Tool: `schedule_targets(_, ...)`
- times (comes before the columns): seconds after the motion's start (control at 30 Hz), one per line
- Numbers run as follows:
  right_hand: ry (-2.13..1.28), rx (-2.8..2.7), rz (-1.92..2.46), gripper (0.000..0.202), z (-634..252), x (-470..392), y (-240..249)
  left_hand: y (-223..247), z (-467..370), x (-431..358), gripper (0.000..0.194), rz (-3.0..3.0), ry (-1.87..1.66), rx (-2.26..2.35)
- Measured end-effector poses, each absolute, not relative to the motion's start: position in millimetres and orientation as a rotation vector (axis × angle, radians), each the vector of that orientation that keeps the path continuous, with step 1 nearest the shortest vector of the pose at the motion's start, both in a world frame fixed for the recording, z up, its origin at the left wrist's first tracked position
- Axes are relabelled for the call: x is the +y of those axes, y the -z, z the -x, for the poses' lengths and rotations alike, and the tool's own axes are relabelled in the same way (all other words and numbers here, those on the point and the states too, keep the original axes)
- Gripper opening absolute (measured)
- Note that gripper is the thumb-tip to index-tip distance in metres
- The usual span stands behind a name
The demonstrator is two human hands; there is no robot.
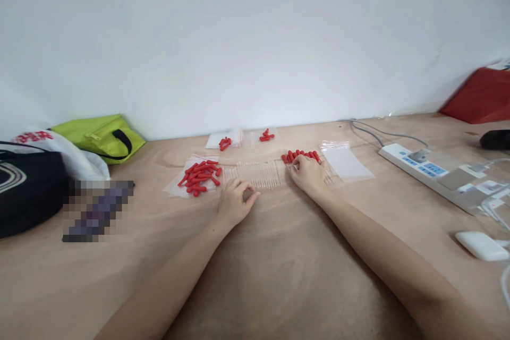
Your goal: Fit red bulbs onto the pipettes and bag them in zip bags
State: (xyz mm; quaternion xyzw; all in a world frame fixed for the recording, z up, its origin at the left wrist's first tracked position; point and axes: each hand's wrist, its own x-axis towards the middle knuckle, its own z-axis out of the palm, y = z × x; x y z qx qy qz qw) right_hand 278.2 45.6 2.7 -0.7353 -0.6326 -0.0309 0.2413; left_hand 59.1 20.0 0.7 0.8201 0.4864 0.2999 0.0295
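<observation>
My left hand (235,202) rests at the near left end of a row of thin clear glass tubes (258,174), its thumb and forefinger curled together in a ring; anything between the tips is too small to make out. Farther right, my right hand (307,174) is over a row of droppers with red rubber bulbs (297,154). Its fingers are closed at one dropper and hide part of the row. Left of the tubes, a heap of loose red bulbs (201,175) lies on a clear plastic bag (173,189).
Two small bags with red bulbs (225,143) (266,135) lie near the wall. A flat white zip bag (346,163) is right of the droppers. Farther right are a power strip (424,170) with cables and a white case (480,245). Bags (98,135) stand at left.
</observation>
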Motion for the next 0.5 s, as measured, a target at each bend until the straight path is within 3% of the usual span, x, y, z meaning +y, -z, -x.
schedule_targets(0.27, -0.015, -1.896, 2.123, 0.027, -249.3, 48.7, -12.4, -33.3, -11.1, 53.6, 0.014, -2.384, -0.492, 2.282)
schedule_targets(0.5, -0.125, -1.885, 2.285, 0.029, -239.6, 57.8, -13.4, -26.7, -3.9, 57.5, 0.024, -2.237, -0.244, 2.369)
